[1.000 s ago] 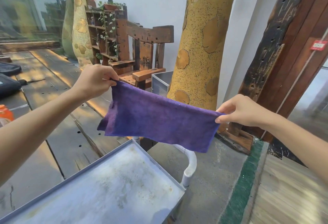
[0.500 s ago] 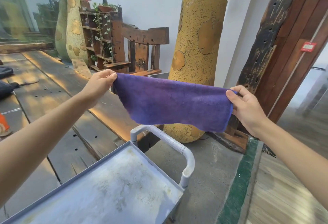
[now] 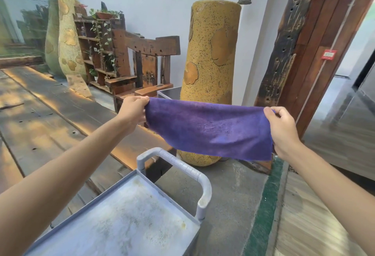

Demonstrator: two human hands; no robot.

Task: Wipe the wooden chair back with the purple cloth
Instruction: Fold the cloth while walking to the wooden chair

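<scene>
We hold the purple cloth (image 3: 207,127) stretched mid-frame, left hand (image 3: 133,109) and right hand (image 3: 282,127) each pinching a corner. Wiping hasn't begun; next, carry it to the wooden chair back (image 3: 150,45), centre-left.

You've got a deep purple cloth (image 3: 207,127), paler violet in patches. Behind it, a dark brown wooden chair (image 3: 150,60) and a mustard-yellow pillar (image 3: 213,62), black-speckled with ochre blotches; below, a stained grey-white cart tray (image 3: 125,221).
</scene>
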